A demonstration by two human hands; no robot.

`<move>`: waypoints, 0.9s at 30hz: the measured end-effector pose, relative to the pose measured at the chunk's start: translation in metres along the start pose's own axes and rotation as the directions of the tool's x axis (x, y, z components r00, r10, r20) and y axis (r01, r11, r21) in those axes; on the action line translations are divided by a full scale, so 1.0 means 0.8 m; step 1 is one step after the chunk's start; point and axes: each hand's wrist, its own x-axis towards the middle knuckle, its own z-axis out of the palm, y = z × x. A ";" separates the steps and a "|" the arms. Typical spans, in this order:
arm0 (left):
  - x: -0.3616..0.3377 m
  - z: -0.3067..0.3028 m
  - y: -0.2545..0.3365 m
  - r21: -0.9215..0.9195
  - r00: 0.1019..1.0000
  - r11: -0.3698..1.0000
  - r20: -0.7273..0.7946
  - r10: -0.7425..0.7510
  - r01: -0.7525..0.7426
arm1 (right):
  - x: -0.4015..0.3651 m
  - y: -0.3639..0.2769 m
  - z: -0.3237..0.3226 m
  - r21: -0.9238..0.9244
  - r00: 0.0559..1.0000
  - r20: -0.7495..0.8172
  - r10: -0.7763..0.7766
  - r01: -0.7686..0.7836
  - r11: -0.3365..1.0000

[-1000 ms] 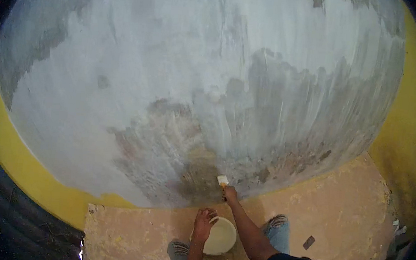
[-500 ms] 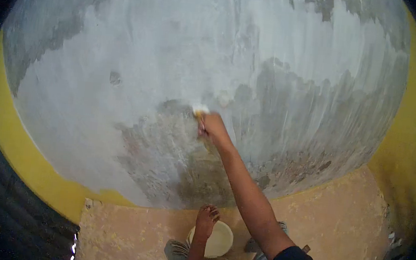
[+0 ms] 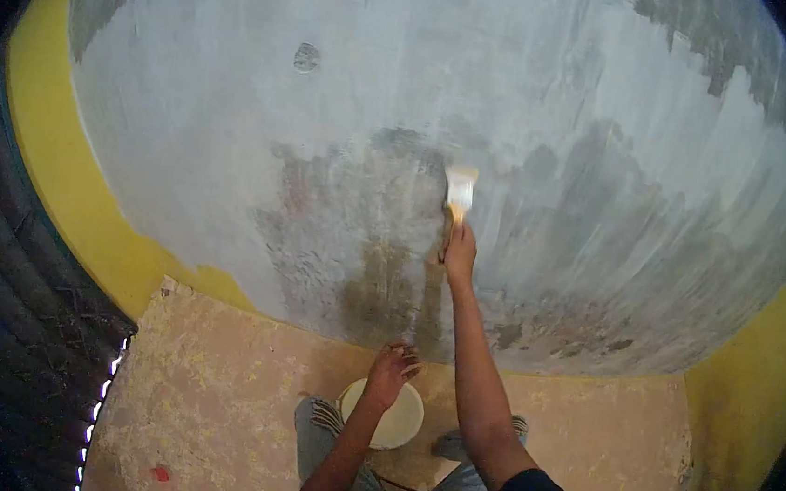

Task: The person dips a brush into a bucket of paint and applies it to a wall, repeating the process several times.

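Note:
Up against the grey-white wall (image 3: 205,154), my right hand (image 3: 460,253) is wrapped round the yellow handle of a flat paintbrush (image 3: 461,188). The brush stands upright, its wide metal band and pale bristles pointing up, close over the wall. Below, my left hand (image 3: 389,376) hangs over the far left side of a pale round bucket (image 3: 403,426), fingers loosely bent and a little apart. It holds nothing that shows. The bucket sits between my legs and holds a pale content.
Yellow painted strips (image 3: 98,201) border the wall on both sides. A dark ridged shutter (image 3: 23,307) stands at the left. The tan floor (image 3: 203,388) is spotted with yellow paint, and a small red patch (image 3: 160,474) lies at lower left. Damp brown areas (image 3: 375,291) mark the lower wall.
My right hand has moved the brush across the wall to the right, and its whole head now shows. The view has shifted. My left hand stays over the bucket.

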 end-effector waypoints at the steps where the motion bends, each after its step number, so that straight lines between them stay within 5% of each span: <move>1: 0.001 -0.004 -0.001 0.015 1.000 1.000 -0.028 0.005 -0.005 | -0.002 0.054 -0.002 -0.067 0.999 -0.044 -0.025 0.022 0.997; 3: -0.001 -0.006 0.002 0.024 1.000 1.000 -0.023 -0.009 0.010 | -0.009 0.183 -0.007 -0.284 0.976 -0.130 -0.174 0.131 0.950; 4: -0.004 -0.008 0.002 0.023 0.999 0.999 -0.025 -0.029 0.030 | -0.037 0.172 -0.013 -0.031 0.984 -0.087 0.154 -0.157 0.987; 5: -0.007 -0.010 -0.001 0.034 0.999 0.999 -0.024 -0.028 0.029 | -0.065 0.158 -0.018 0.201 0.894 0.039 0.446 -0.445 0.873; 8: -0.010 -0.015 -0.001 0.015 0.995 0.997 -0.063 -0.073 0.074 | -0.057 0.294 -0.028 0.037 0.938 0.028 0.346 -0.346 0.937; 12: -0.012 -0.018 -0.006 0.045 0.995 0.996 -0.070 -0.076 0.079 | -0.079 0.265 -0.020 0.176 0.878 -0.027 0.478 -0.467 0.867; 13: -0.010 -0.014 -0.007 0.021 0.996 0.997 -0.057 -0.068 0.069 | -0.075 0.315 -0.018 -0.085 0.975 -0.108 0.196 -0.206 0.975; 14: -0.007 -0.012 -0.010 0.030 0.996 0.997 -0.043 -0.073 0.074 | -0.071 0.343 -0.021 -0.357 0.988 -0.108 -0.111 0.066 0.932; 15: -0.006 -0.011 -0.013 0.031 0.995 0.996 -0.069 -0.078 0.080 | -0.074 0.343 -0.027 -0.354 0.986 -0.122 -0.116 0.066 0.933; 16: -0.003 -0.009 -0.014 0.033 0.992 0.996 -0.095 -0.084 0.088 | -0.079 0.336 -0.034 -0.115 0.973 -0.029 0.231 -0.233 0.966; 17: 0.002 -0.006 -0.017 0.044 0.992 0.994 -0.087 -0.094 0.098 | -0.083 0.328 -0.041 0.092 0.844 0.143 0.517 -0.532 0.842; 20: 0.002 -0.006 -0.029 0.013 0.994 0.994 -0.021 -0.110 0.111 | -0.104 0.313 -0.058 0.257 0.798 0.107 0.593 -0.598 0.759; 21: 0.006 -0.005 -0.034 0.014 0.990 0.991 -0.039 -0.132 0.133 | -0.084 0.360 -0.079 0.269 0.798 0.092 0.595 -0.596 0.757; 23: 0.014 -0.004 -0.042 0.025 0.984 0.985 -0.054 -0.168 0.170 | -0.085 0.469 -0.093 -0.267 0.932 -0.064 0.357 -0.361 0.894; 26: 0.010 -0.008 -0.054 -0.039 0.988 0.987 0.025 -0.155 0.156 | -0.075 0.481 -0.148 -0.275 0.975 0.000 0.224 -0.216 0.937; 27: 0.010 -0.008 -0.057 -0.007 0.987 0.987 0.008 -0.162 0.162 | -0.082 0.417 -0.165 -0.271 0.972 -0.011 0.235 -0.229 0.935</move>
